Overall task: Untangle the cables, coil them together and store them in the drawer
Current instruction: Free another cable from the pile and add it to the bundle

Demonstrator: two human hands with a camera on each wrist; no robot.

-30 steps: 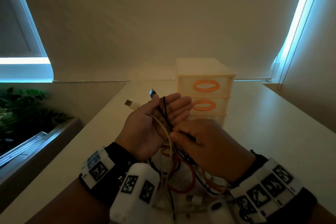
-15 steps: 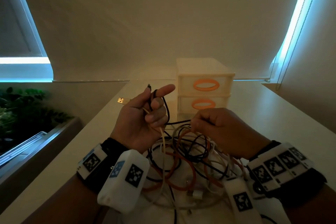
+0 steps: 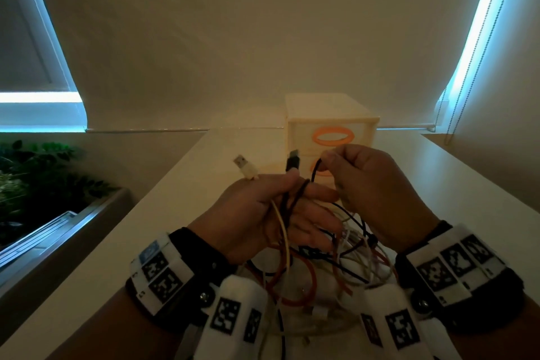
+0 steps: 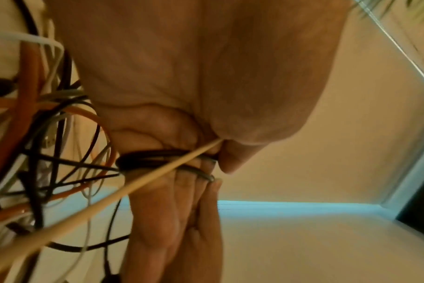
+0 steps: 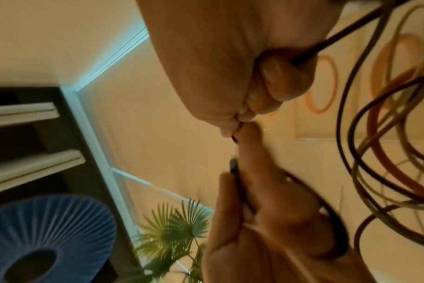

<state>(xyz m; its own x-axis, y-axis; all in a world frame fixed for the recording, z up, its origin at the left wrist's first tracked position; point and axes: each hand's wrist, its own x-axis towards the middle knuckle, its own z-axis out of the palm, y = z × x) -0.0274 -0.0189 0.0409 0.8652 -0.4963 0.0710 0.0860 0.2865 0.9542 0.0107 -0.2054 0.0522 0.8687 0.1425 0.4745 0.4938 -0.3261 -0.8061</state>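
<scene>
My left hand (image 3: 271,207) is raised over the table, thumb pressing a cream cable (image 3: 282,222) and a black cable (image 3: 287,199) against its fingers. The cream USB plug (image 3: 245,165) and the black plug (image 3: 293,161) stick up past the thumb. My right hand (image 3: 371,184) pinches a loop of the black cable (image 3: 316,168) just right of the left fingers. In the left wrist view the black cable (image 4: 157,159) wraps round the fingers, and the cream cable (image 4: 124,193) runs across them. A tangle of orange, black and white cables (image 3: 318,272) lies below both hands.
A cream drawer unit (image 3: 331,123) with orange oval handles (image 3: 333,135) stands on the table (image 3: 455,199) right behind my hands, drawers closed. A green plant (image 3: 38,172) sits beyond the table's left edge. A blind cord (image 3: 451,114) hangs at the right.
My right hand has lifted from the tangle up to the left fingers, carrying a loop of black cable. The left hand turned, so both plugs now point upward.
</scene>
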